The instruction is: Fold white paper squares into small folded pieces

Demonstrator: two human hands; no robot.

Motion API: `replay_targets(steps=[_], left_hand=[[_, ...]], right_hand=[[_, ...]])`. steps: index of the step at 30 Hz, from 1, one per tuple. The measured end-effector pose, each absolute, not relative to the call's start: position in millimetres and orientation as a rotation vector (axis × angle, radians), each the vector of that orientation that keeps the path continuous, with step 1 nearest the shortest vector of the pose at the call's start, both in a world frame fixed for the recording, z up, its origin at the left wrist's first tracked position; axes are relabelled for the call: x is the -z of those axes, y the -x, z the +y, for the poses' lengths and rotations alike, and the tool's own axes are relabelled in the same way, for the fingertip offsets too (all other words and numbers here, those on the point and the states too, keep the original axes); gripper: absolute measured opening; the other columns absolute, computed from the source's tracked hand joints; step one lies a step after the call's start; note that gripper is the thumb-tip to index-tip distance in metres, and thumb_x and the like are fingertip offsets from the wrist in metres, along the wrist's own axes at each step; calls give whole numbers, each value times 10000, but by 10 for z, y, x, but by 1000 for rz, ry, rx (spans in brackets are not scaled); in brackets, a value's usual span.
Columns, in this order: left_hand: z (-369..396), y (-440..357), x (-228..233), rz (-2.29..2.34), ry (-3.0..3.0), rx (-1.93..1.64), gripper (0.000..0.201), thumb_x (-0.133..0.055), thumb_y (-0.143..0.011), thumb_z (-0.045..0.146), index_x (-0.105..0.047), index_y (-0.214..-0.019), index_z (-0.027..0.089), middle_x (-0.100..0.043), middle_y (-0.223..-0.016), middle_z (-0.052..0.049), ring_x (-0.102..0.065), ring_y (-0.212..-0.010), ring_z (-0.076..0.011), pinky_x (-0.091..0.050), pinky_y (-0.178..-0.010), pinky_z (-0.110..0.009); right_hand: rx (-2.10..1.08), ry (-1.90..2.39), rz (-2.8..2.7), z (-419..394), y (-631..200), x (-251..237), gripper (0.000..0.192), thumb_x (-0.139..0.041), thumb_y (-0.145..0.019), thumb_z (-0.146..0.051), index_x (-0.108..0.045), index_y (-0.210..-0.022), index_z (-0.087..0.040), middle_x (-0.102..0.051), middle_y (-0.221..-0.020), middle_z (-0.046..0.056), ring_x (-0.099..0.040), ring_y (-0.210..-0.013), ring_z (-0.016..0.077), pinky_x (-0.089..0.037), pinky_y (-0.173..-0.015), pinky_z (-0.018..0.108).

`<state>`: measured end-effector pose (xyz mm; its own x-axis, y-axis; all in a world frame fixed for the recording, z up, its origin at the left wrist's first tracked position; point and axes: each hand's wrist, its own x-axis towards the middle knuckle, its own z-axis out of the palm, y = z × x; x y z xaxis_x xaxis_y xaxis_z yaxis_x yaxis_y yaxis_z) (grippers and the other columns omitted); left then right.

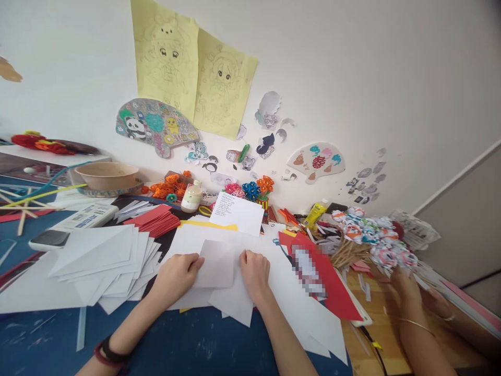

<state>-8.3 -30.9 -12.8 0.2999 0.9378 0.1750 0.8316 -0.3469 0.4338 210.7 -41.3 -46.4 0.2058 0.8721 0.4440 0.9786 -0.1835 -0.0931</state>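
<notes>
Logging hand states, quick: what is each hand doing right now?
Left hand: fingers curled, pressing the white paper.
Right hand: fingers curled, pressing the same paper.

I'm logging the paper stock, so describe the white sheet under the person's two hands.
The white sheet looks like thin plain paper, lying flat on other white sheets on the blue table. It appears folded, with a pointed flap toward the person. The left hand presses its left edge, and the right hand holds down its right side.
</notes>
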Motion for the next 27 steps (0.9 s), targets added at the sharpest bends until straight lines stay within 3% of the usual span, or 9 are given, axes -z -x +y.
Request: replay_targets(steps=[4, 12, 18, 23, 27], left_hand=[[-320, 61, 160, 1537, -2339, -527, 393, -348, -869, 394, -540, -585, 202, -625, -624, -64, -570, -647, -218, -230, -540, -267], [-351, -13, 138, 1233, -2477, -607, 395, -288, -899, 334, -495, -589, 201, -604, -620, -50, -545, -614, -194, -306, -667, -301], [-346, -19, 139, 1146, -2293, -676, 358, -308, -880, 379, -436, -598, 199, -513, -582, 3, -469, -575, -158, -294, -580, -263], [-348, -38, 173, 1133, -2142, -691, 325, -371, -835, 419, -443, -610, 196, -461, -562, 32, -411, -538, -134, -270, -516, -242], [-377, -55, 137, 1181, -2133, -760, 249, -401, -818, 374, -567, -793, 190, -579, -685, -9, -481, -597, -155, -325, -571, -259]], right_hand=[[261, 2035, -1621, -398, -2127, 422, 405, -387, -888, -307, -582, -553, -190, -590, -513, 51, -473, -463, 159, -185, -488, 290], [-288, 1593, -1359, -384, -2145, 264, 448, -412, -860, -384, -358, -456, -198, -394, -415, -39, -366, -432, 113, -248, -466, 246], [-502, 1424, -1248, -423, -2105, 217, 431, -432, -850, -418, -290, -504, -203, -303, -462, -54, -301, -464, 102, -242, -463, 235], [-567, 1321, -1189, -471, -2073, 152, 372, -413, -855, -432, -330, -574, -204, -300, -532, -49, -280, -508, 108, -249, -469, 236], [-656, 1236, -1180, -487, -2067, 109, 376, -405, -858, -439, -368, -572, -198, -338, -537, -42, -325, -512, 110, -290, -482, 232]])
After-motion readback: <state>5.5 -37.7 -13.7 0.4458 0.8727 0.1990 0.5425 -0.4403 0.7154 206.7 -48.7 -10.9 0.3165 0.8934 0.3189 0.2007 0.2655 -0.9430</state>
